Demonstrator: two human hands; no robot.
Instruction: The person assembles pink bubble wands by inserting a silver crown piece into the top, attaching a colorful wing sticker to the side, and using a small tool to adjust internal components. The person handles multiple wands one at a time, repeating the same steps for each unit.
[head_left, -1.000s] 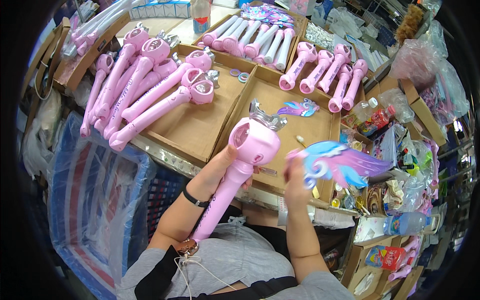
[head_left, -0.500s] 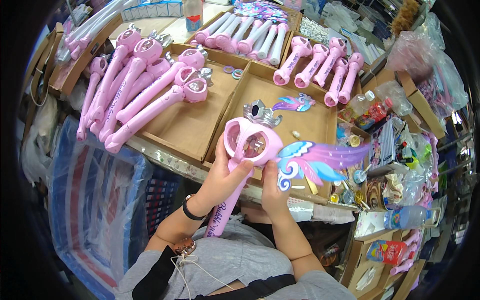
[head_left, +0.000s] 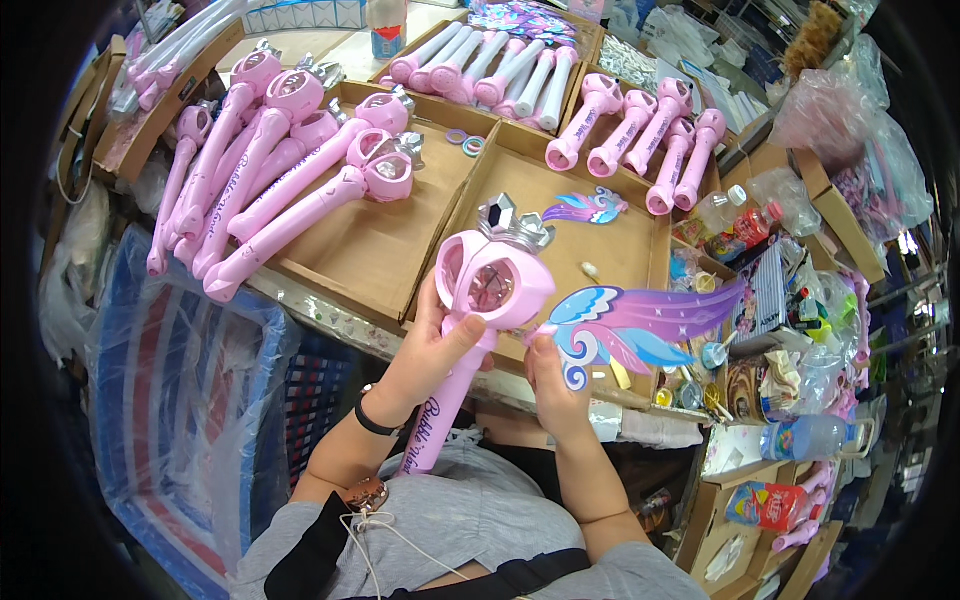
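Observation:
My left hand (head_left: pixel 428 352) is wrapped around the neck of a pink toy wand (head_left: pixel 458 395). The wand tilts, its handle toward my lap and its round head with clear windows upward. A silver plastic crown (head_left: pixel 518 232) tops that head. Between the thumb and fingers of my right hand (head_left: pixel 560 392) is the root of a purple, blue and pink wing (head_left: pixel 645 318), spread to the right. The wing's inner end lies close beside the wand head; whether they touch I cannot tell. A second, smaller-looking wing (head_left: pixel 588 207) lies in the cardboard tray (head_left: pixel 490 190) beyond.
Crowned pink wands (head_left: pixel 250 170) are piled over the left tray (head_left: pixel 425 160). Several crownless wands (head_left: pixel 625 135) lie at the back right, near white-and-pink handles (head_left: pixel 515 80). Bottles (head_left: pixel 800 437) and small paint pots (head_left: pixel 690 395) crowd the right side. A plastic-lined blue basket (head_left: pixel 190 400) stands left.
The wand has shifted slightly left and down in my left hand. My right hand has drawn the wing a little away from the wand head.

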